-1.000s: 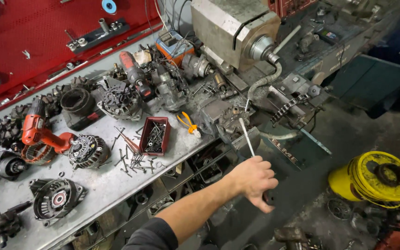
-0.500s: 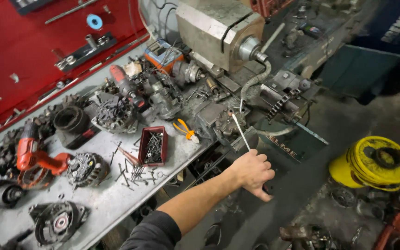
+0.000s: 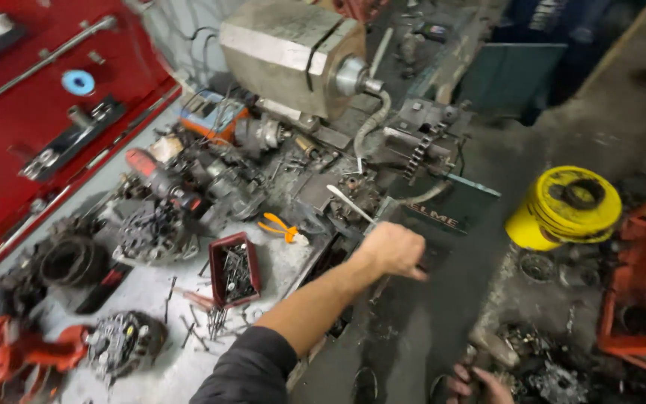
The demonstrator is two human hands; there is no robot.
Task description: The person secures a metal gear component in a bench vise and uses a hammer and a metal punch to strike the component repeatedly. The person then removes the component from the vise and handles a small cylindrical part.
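My left hand (image 3: 394,251) reaches out from the workbench edge, fist shut on the lower end of a thin pale metal rod (image 3: 349,203). The rod slants up and to the left toward a cluttered vise-like metal assembly (image 3: 353,183) on the bench. Only part of my right hand (image 3: 476,383) shows at the bottom edge, low over the dirty floor, and its grip is unclear. Orange-handled pliers (image 3: 278,227) lie just left of the rod.
A grey machine block (image 3: 285,52) stands at the back of the bench. A small red tray of nails (image 3: 235,269), alternator parts (image 3: 125,340) and a red power tool (image 3: 9,352) cover the grey bench (image 3: 151,374). A yellow bucket (image 3: 562,209) and a red crate (image 3: 641,292) sit on the floor.
My left hand has shifted up slightly with the rod, whose free end has swung left and lies flatter. The view has swung right and downward, showing more floor and my right hand.
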